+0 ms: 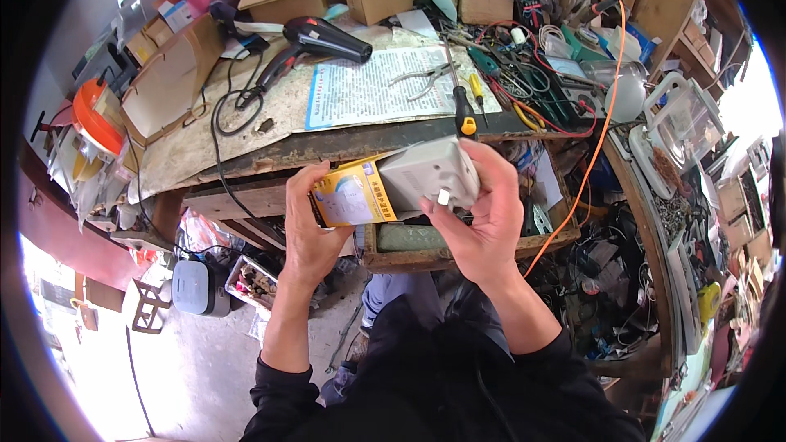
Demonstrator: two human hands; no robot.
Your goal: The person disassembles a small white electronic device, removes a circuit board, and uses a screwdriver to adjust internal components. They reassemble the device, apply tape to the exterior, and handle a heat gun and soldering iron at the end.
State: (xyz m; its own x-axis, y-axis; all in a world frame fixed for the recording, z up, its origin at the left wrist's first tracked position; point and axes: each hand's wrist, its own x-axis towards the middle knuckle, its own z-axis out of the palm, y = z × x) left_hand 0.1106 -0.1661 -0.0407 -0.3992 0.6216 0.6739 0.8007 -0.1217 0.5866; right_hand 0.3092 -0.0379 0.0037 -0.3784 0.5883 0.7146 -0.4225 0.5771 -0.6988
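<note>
In front of my body I hold a small yellow carton [354,194] with printing and a pale picture on its side. My left hand [309,217] is closed round its left end, the thumb below. From the carton's right end a light-grey plastic plug-in device [430,176] sticks out, its other end apparently inside the carton. A white knob or prong [443,196] stands out on its face. My right hand [483,217] grips the device from the right, with the thumb on that face and the fingers behind. Both things are above an open wooden drawer [409,260].
On the bench behind lie a black hair dryer [323,41], a printed sheet [352,86], pliers [426,80] and a screwdriver [464,110]. An orange cable [602,131] hangs down at the right beside crowded shelves. A dark grey appliance [196,288] stands on the floor at left.
</note>
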